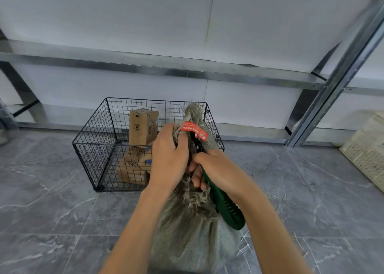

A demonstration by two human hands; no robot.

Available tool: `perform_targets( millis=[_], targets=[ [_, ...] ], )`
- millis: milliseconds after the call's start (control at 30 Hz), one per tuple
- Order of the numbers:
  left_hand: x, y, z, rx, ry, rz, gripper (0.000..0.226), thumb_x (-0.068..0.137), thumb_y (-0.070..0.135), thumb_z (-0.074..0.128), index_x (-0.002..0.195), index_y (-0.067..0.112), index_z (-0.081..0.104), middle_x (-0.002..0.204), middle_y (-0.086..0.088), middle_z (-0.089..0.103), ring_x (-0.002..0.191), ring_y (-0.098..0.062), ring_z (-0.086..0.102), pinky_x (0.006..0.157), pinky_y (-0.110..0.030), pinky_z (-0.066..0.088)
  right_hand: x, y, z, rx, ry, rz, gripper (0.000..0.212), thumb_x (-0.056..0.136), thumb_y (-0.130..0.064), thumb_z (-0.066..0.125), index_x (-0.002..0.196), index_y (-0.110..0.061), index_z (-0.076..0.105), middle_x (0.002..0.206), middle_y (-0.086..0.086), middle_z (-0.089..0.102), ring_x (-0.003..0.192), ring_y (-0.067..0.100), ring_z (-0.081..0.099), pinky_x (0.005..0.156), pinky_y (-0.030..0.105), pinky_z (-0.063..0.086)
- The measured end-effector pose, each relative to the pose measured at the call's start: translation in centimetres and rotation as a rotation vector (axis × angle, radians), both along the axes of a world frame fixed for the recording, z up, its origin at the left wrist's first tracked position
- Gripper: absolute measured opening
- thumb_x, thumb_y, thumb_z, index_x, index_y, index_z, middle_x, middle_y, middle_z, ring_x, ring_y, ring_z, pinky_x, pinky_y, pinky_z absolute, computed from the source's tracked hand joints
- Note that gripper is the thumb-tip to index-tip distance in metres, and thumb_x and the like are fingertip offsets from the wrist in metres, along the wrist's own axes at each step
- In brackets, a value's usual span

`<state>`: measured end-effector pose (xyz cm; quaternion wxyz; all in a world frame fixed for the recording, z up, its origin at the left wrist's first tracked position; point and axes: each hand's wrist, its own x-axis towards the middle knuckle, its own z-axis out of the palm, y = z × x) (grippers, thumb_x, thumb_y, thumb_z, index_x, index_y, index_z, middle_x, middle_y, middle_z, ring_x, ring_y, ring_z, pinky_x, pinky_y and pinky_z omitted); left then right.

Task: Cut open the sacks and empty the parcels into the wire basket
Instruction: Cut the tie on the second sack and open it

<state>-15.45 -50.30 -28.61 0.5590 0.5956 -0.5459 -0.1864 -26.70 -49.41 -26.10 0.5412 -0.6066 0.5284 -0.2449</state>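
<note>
The left hand (168,157) grips the sack (191,232) by its tied neck; the right hand (218,169) clamps a green cutter (226,207) against it. The sack, below both hands, is apparently unopened. The basket (93,143) beyond them holds boxes (143,128); emptying remains.

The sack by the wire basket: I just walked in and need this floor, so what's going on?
A person is opening a woven sack standing before the wire basket. The left hand grips its bunched neck by the red tag; the right hand holds a green-handled cutter against it. Cardboard parcels already lie in the basket.
</note>
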Motion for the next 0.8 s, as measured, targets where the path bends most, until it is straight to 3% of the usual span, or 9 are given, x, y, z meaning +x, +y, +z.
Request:
perform_targets(
  millis=[200,400,533,700,767,800],
  targets=[
    [-0.6,0.1,0.2,-0.021,-0.068,-0.009,0.011,0.097,0.02,0.042,0.092,0.016,0.051,0.088,0.0,0.055,0.083,-0.017,0.051,0.069,-0.03,0.035,0.2,0.1,0.1,-0.127,-0.029,-0.037,0.031,0.096,-0.016,0.039,0.074,-0.005,0.058,0.049,0.007,0.054,0.042,0.015,0.045,0.048,0.025,0.041],
    [-1.0,0.2,0.2,-0.076,-0.093,0.008,0.008,0.098,0.019,0.043,0.095,0.017,0.051,0.09,0.0,0.056,0.084,-0.017,0.051,0.069,-0.028,0.034,0.1,0.3,0.4,-0.075,-0.06,-0.11,0.029,0.096,-0.015,0.039,0.085,0.001,0.059,0.049,0.006,0.053,0.038,0.012,0.044,0.043,0.021,0.039],
    [-1.0,0.3,0.1,-0.106,-0.072,-0.03,0.022,0.098,0.032,0.039,0.089,0.017,0.052,0.081,0.001,0.055,0.076,-0.016,0.051,0.064,-0.027,0.034,-0.1,0.4,0.8,-0.076,-0.051,-0.141,0.029,0.096,-0.018,0.04,0.081,-0.002,0.059,0.051,0.007,0.055,0.04,0.013,0.044,0.046,0.022,0.04],
    [-1.1,0.7,1.1,-0.023,0.15,-0.043,0.037,0.1,0.034,0.037,0.071,0.015,0.048,0.069,0.003,0.049,0.064,-0.01,0.048,0.064,-0.032,0.041,0.1,0.9,1.3,-0.138,-0.05,-0.061,0.033,0.097,-0.021,0.04,0.072,-0.008,0.056,0.047,0.004,0.055,0.041,0.014,0.045,0.052,0.026,0.04],
    [-0.7,0.7,2.1,0.021,0.369,-0.128,0.027,0.095,0.041,0.044,0.077,0.023,0.051,0.078,0.002,0.053,0.075,-0.006,0.055,0.074,-0.027,0.044,0.1,1.1,1.6,-0.138,-0.039,-0.024,0.033,0.098,-0.023,0.041,0.072,-0.01,0.056,0.047,0.003,0.054,0.041,0.013,0.045,0.051,0.024,0.04],
    [-0.5,0.6,2.3,0.043,0.467,-0.183,0.024,0.091,0.047,0.046,0.089,0.025,0.055,0.092,-0.002,0.058,0.09,-0.012,0.059,0.084,-0.032,0.046,0.1,1.2,1.8,-0.136,-0.04,-0.006,0.033,0.098,-0.023,0.041,0.072,-0.01,0.056,0.047,0.003,0.054,0.04,0.012,0.044,0.05,0.023,0.04]
  ],
)
